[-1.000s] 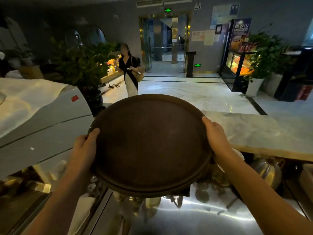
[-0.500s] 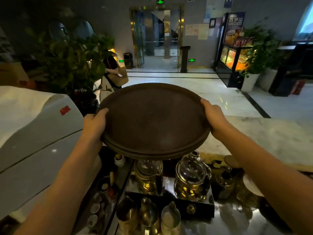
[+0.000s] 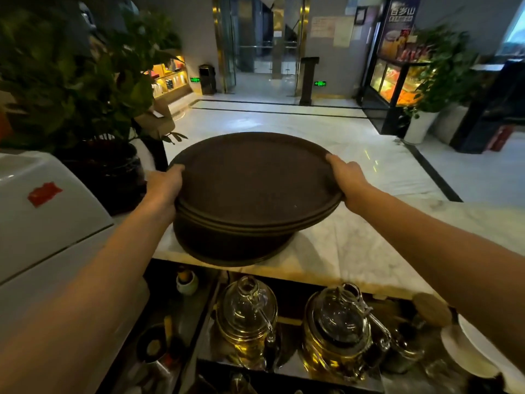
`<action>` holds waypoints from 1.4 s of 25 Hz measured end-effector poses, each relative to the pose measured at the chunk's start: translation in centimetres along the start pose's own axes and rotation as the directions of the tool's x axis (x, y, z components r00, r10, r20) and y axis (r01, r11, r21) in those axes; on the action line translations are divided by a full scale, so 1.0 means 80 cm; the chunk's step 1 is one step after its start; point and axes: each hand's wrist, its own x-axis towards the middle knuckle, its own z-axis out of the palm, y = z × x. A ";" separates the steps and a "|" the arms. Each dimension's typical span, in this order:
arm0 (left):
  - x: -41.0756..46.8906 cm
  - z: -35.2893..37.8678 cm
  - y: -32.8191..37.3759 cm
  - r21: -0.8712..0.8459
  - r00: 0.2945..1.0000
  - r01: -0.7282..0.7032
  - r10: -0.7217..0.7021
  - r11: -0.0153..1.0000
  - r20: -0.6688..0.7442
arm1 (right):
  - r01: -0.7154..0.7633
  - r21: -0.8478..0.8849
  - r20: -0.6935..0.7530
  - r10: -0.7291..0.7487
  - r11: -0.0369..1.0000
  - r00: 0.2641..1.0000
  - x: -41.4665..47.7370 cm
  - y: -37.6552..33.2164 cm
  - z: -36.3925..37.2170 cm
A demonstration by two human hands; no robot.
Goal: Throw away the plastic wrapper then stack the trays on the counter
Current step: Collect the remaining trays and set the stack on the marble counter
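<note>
I hold a stack of round dark brown trays [image 3: 252, 183] over the white marble counter [image 3: 355, 245]. My left hand [image 3: 164, 183] grips the stack's left rim and my right hand [image 3: 348, 177] grips its right rim. The stack is tilted, its right side raised. Below it another dark tray [image 3: 227, 248] lies on the counter near its front edge, and the held stack's left side seems to rest on it. No plastic wrapper is in view.
A grey-white machine [image 3: 42, 217] stands to the left, a potted plant [image 3: 85, 89] behind it. Below the counter's front edge are two glass teapots [image 3: 247, 319] [image 3: 338, 331], small cups and white plates [image 3: 466, 351]. Beyond the counter lies the lobby floor.
I have moved the trays forward and down from in front of me onto the counter, over a tray lying there. The person by the plant is no longer visible.
</note>
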 end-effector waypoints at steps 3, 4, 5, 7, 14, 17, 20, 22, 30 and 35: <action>0.037 0.005 -0.027 0.025 1.000 0.012 -0.012 1.000 0.012 | -0.025 0.002 -0.008 0.025 1.000 1.000 0.028 0.028 0.024; 0.047 0.004 -0.036 0.027 1.000 0.023 -0.024 0.999 0.013 | -0.030 -0.003 0.002 0.030 1.000 1.000 0.033 0.037 0.031; 0.057 0.003 -0.046 0.028 0.999 0.038 -0.039 0.999 0.019 | -0.028 -0.007 0.009 0.028 1.000 1.000 0.040 0.045 0.037; 0.077 0.001 -0.065 0.041 0.998 0.064 -0.064 0.997 0.007 | -0.032 -0.010 0.015 0.032 0.999 0.999 0.049 0.062 0.050; 0.093 -0.004 -0.116 0.151 0.999 0.023 -0.017 0.988 -0.043 | -0.007 -0.084 0.051 0.012 0.996 0.999 0.059 0.106 0.082; 0.110 -0.014 -0.137 0.143 0.997 0.067 -0.063 0.987 -0.033 | -0.011 -0.099 0.047 0.016 0.995 0.999 0.059 0.114 0.091; 0.120 -0.021 -0.152 0.119 0.992 0.127 -0.125 0.985 -0.023 | -0.019 -0.139 0.058 0.027 0.990 0.998 0.059 0.121 0.100; 0.124 -0.023 -0.161 0.135 0.991 0.133 -0.132 0.982 -0.021 | -0.027 -0.165 0.061 0.037 0.986 0.997 0.060 0.126 0.105; 0.135 -0.025 -0.182 0.200 0.995 0.095 -0.088 0.975 -0.043 | 0.010 -0.227 0.063 0.004 0.974 0.998 0.057 0.128 0.116; 0.139 -0.029 -0.191 0.165 0.996 0.081 -0.073 0.983 -0.054 | 0.028 -0.221 0.044 -0.019 0.975 0.999 0.053 0.124 0.118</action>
